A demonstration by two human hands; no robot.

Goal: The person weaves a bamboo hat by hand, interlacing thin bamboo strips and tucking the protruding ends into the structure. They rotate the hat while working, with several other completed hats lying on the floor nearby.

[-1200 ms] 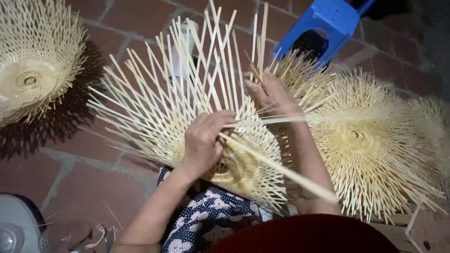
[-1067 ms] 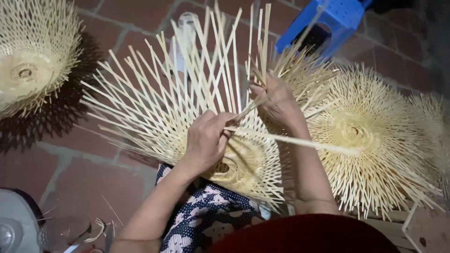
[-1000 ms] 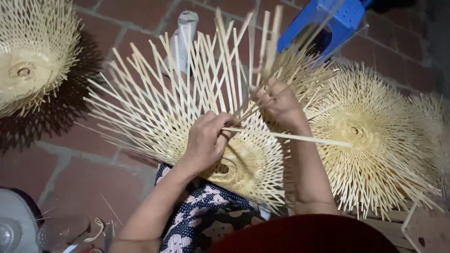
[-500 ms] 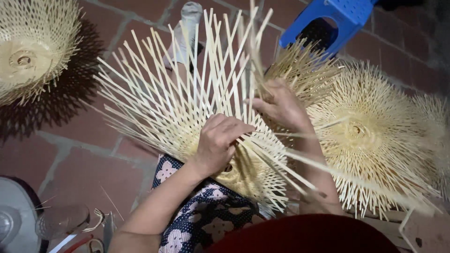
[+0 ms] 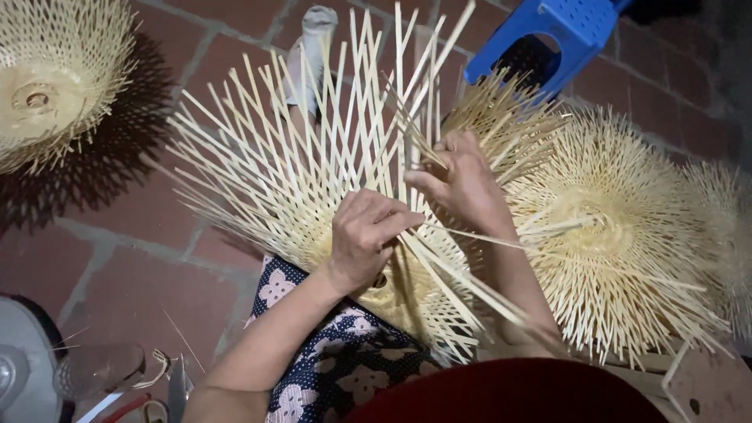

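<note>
The half-woven bamboo basket [image 5: 313, 188] is resting on the person's lap, above the patterned trousers [image 5: 345, 368], with its loose strips fanning upward and outward over the brick floor [image 5: 133, 274].

The left hand [image 5: 364, 235] is lying on the woven centre of the basket. Its fingers are curled and pressing down on the strips, with the fingertips pointing right toward the other hand. It is gripping the weave rather than lying flat.

The right hand [image 5: 462, 184] is sitting just beside the left hand, slightly higher on the basket. Its fingers are closing around a few upright strips near the middle of the fan. A long loose strip [image 5: 501, 239] is running from between the two hands out to the right, across the neighbouring work.

To the right, a finished woven piece [image 5: 627, 243] is lying with its centre facing up and its strip ends radiating outward; part of another one is showing at the right edge. A further woven piece [image 5: 55, 86] is lying at the upper left, well apart from the hands and casting a shadow on the bricks.

A blue plastic stool [image 5: 572, 31] is standing at the top, behind the right-hand pieces. A foot in a pale sock [image 5: 309, 47] is showing beyond the basket's upper strips. A fan [image 5: 23, 368] is sitting at the lower left corner.
</note>
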